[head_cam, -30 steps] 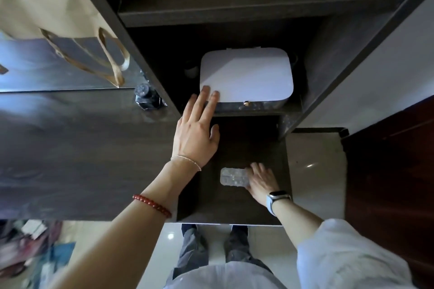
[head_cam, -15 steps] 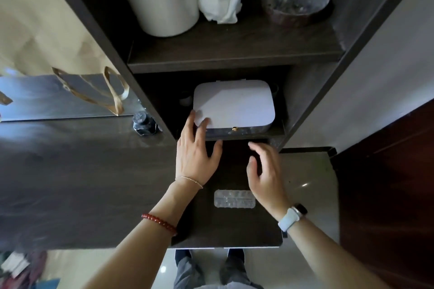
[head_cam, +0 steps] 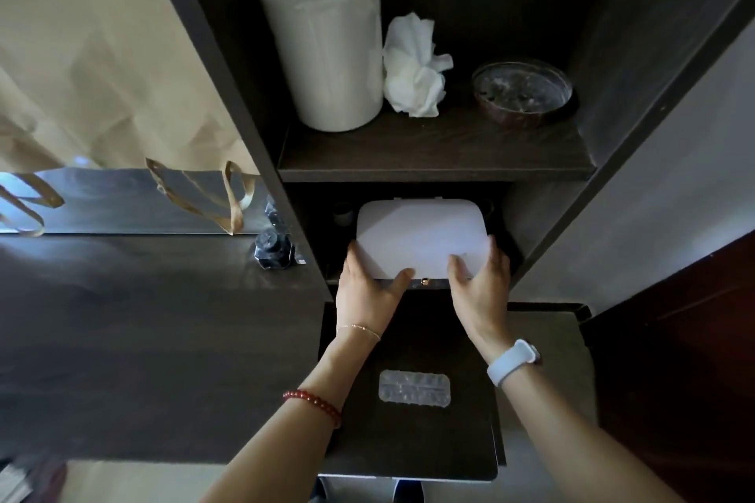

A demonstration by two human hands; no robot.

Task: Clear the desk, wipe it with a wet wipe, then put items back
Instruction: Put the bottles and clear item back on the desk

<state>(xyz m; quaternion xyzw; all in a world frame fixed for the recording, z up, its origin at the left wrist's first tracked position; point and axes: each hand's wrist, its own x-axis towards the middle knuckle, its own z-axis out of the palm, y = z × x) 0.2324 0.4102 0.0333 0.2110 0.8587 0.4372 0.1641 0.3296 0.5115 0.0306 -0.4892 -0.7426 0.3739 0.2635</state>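
A white box with rounded corners and a small gold clasp sits in the lower shelf compartment. My left hand grips its front left corner, thumb on the lid. My right hand grips its front right corner in the same way. A clear blister pack lies on the small dark desk panel below my wrists. On the upper shelf a crumpled white wipe lies between a tall white canister and a dark bowl.
The wide dark desk top spreads to the left, with a small dark ink bottle by the shelf's upright. Behind it stands a brown paper bag with handles. A dark wooden door is at right.
My right hand left the blister pack and rose to the white box's right corner. My left hand shifted from the lid to the left corner. The camera tilted up, showing the upper shelf.
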